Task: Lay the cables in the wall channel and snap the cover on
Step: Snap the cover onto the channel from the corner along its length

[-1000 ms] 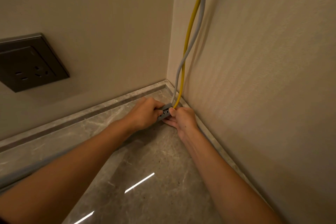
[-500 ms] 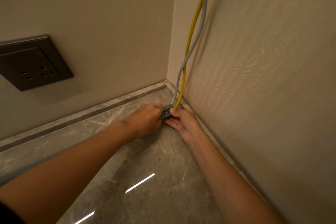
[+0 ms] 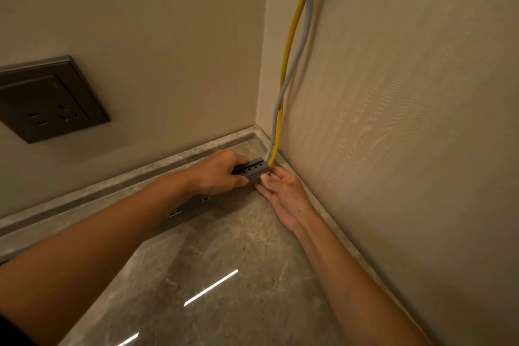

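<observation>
A grey slotted cable channel (image 3: 254, 169) lies along the floor toward the room corner, mostly hidden under my left forearm. A yellow cable (image 3: 288, 59) and a grey cable (image 3: 306, 31) hang down the right wall and enter the channel's end near the corner. My left hand (image 3: 216, 173) grips the channel's end, thumb below and fingers over its top. My right hand (image 3: 286, 194) lies beside the channel's end with straight fingers, their tips touching the end where the cables go in.
A dark wall socket (image 3: 47, 101) sits on the left wall. A marble skirting (image 3: 157, 168) runs along both walls into the corner. The polished marble floor (image 3: 224, 275) reflects ceiling lights.
My left hand has slid left along the channel, uncovering more of its slotted end. My right hand's fingers have straightened and lie flatter by the end. The camera moved closer.
</observation>
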The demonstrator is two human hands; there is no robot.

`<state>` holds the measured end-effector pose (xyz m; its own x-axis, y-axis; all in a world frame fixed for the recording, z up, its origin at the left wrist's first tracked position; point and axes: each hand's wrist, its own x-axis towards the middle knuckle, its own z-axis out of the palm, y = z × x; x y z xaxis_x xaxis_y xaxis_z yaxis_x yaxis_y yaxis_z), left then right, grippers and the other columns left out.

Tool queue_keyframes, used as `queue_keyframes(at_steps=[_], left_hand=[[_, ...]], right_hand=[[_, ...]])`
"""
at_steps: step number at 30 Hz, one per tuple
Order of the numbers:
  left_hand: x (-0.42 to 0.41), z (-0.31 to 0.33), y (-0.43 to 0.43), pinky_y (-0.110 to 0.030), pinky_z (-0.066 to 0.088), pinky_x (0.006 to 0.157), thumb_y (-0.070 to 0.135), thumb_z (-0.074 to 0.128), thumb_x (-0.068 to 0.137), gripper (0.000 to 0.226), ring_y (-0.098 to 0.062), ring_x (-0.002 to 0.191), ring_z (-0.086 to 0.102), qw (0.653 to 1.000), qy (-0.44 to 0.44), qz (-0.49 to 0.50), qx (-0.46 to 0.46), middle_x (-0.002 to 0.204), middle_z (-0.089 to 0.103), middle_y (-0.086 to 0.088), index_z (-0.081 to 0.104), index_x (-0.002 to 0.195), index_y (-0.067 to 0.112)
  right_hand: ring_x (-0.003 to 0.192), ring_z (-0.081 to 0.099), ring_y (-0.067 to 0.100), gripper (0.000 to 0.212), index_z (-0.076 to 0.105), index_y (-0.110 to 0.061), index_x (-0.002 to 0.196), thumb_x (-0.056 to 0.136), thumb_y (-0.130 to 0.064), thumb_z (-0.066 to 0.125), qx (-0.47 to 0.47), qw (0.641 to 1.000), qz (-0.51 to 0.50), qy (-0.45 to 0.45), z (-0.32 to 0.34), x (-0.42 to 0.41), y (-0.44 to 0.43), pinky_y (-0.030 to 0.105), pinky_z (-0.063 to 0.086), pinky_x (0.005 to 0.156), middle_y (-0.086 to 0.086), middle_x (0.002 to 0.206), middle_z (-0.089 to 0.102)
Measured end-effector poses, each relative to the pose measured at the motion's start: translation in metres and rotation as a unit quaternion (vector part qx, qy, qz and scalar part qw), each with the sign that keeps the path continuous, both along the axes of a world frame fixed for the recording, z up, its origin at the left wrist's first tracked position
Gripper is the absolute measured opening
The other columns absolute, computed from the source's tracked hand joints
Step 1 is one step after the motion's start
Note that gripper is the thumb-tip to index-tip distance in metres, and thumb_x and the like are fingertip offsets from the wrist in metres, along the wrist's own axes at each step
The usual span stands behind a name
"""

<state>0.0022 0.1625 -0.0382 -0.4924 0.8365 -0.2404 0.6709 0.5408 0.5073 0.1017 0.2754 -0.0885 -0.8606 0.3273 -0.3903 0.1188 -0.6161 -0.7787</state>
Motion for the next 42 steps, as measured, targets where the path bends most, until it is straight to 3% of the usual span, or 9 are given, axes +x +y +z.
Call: queue_keyframes(at_steps=[5, 8, 11, 16, 21, 25, 30, 38, 42], left_hand=[[-0.002, 0.003, -0.006, -0.025, 0.033, 0.057, 0.03, 0.045, 0.096, 0.027, -0.013, 0.061, 0.043, 0.996, -0.08, 0.045, -0.016, 0.067, 0.048, 0.001, 0.059, 0.086, 0.009], [0.003, -0.002, -0.005, -0.026, 0.031, 0.055, 0.029, 0.044, 0.096, 0.025, -0.015, 0.062, 0.043, 0.996, -0.048, 0.068, -0.01, 0.066, 0.047, 0.001, 0.054, 0.081, 0.012], [0.008, -0.009, -0.004, -0.029, 0.03, 0.059, 0.03, 0.044, 0.096, 0.025, -0.019, 0.069, 0.046, 0.997, 0.009, 0.078, -0.004, 0.073, 0.05, -0.003, 0.048, 0.076, 0.017], [0.006, -0.007, -0.007, -0.03, 0.028, 0.057, 0.032, 0.038, 0.098, 0.041, -0.019, 0.061, 0.041, 0.995, -0.035, 0.09, 0.016, 0.061, 0.043, -0.001, 0.043, 0.06, 0.018], [0.006, -0.003, -0.004, -0.033, 0.039, 0.07, 0.027, 0.039, 0.098, 0.031, -0.03, 0.086, 0.057, 0.995, 0.09, 0.02, -0.039, 0.096, 0.063, -0.018, 0.058, 0.097, 0.002], [0.006, -0.009, -0.005, -0.041, 0.045, 0.076, 0.022, 0.038, 0.097, 0.027, -0.036, 0.092, 0.059, 0.988, 0.147, 0.037, 0.0, 0.102, 0.063, -0.021, 0.056, 0.102, 0.003], [0.0, -0.012, -0.008, -0.032, 0.042, 0.073, 0.017, 0.046, 0.095, 0.024, -0.031, 0.089, 0.061, 0.979, 0.103, 0.127, 0.119, 0.097, 0.069, -0.016, 0.066, 0.1, 0.005], [0.003, -0.004, 0.003, -0.044, 0.045, 0.072, 0.006, 0.043, 0.091, 0.002, -0.039, 0.087, 0.056, 0.983, 0.111, 0.13, 0.064, 0.095, 0.061, -0.024, 0.045, 0.09, 0.007], [0.006, -0.006, 0.005, -0.038, 0.046, 0.075, 0.01, 0.055, 0.088, 0.012, -0.033, 0.092, 0.057, 0.988, 0.057, 0.129, 0.069, 0.099, 0.062, -0.018, 0.044, 0.085, 0.012]], right_hand=[[0.094, 0.061, 0.014, 0.04, 0.046, 0.0, 0.127, 0.089, 0.014, 0.041, -0.024, 0.999, -0.031, -0.003, -0.001, 0.0, -0.001, 0.031, 0.042, 0.097, 0.007, 0.103, 0.063], [0.094, 0.061, 0.015, 0.036, 0.05, 0.002, 0.122, 0.09, 0.013, 0.04, -0.048, 0.999, -0.021, 0.0, -0.001, 0.001, 0.001, 0.031, 0.047, 0.092, 0.009, 0.101, 0.063], [0.094, 0.062, 0.018, 0.021, 0.06, -0.001, 0.101, 0.09, 0.006, 0.044, -0.08, 0.997, -0.004, 0.009, 0.0, 0.003, 0.0, 0.03, 0.049, 0.089, 0.01, 0.097, 0.065], [0.093, 0.062, 0.016, 0.021, 0.056, 0.004, 0.111, 0.093, 0.001, 0.046, -0.019, 1.0, -0.009, -0.016, -0.003, -0.002, -0.004, 0.034, 0.044, 0.094, 0.009, 0.097, 0.065], [0.092, 0.062, 0.021, 0.024, 0.053, 0.001, 0.116, 0.095, -0.002, 0.044, -0.037, 0.999, -0.004, -0.021, -0.001, -0.007, -0.004, 0.038, 0.045, 0.093, 0.012, 0.099, 0.064], [0.091, 0.062, 0.023, 0.02, 0.053, -0.002, 0.113, 0.095, -0.004, 0.044, -0.04, 0.999, -0.004, -0.023, 0.002, -0.012, -0.004, 0.039, 0.047, 0.09, 0.013, 0.098, 0.064], [0.092, 0.063, 0.02, 0.027, 0.051, 0.0, 0.121, 0.096, -0.001, 0.041, -0.037, 0.999, 0.0, -0.005, 0.0, -0.012, -0.003, 0.033, 0.052, 0.079, 0.011, 0.101, 0.064], [0.092, 0.068, 0.015, 0.025, 0.054, -0.006, 0.116, 0.095, -0.001, 0.042, -0.049, 0.998, 0.018, 0.026, -0.007, -0.003, 0.001, 0.027, 0.057, 0.077, 0.01, 0.104, 0.067], [0.093, 0.068, 0.016, 0.024, 0.054, -0.006, 0.116, 0.095, -0.002, 0.044, -0.041, 0.999, 0.02, 0.028, -0.008, 0.0, 0.003, 0.026, 0.058, 0.074, 0.012, 0.108, 0.066]])
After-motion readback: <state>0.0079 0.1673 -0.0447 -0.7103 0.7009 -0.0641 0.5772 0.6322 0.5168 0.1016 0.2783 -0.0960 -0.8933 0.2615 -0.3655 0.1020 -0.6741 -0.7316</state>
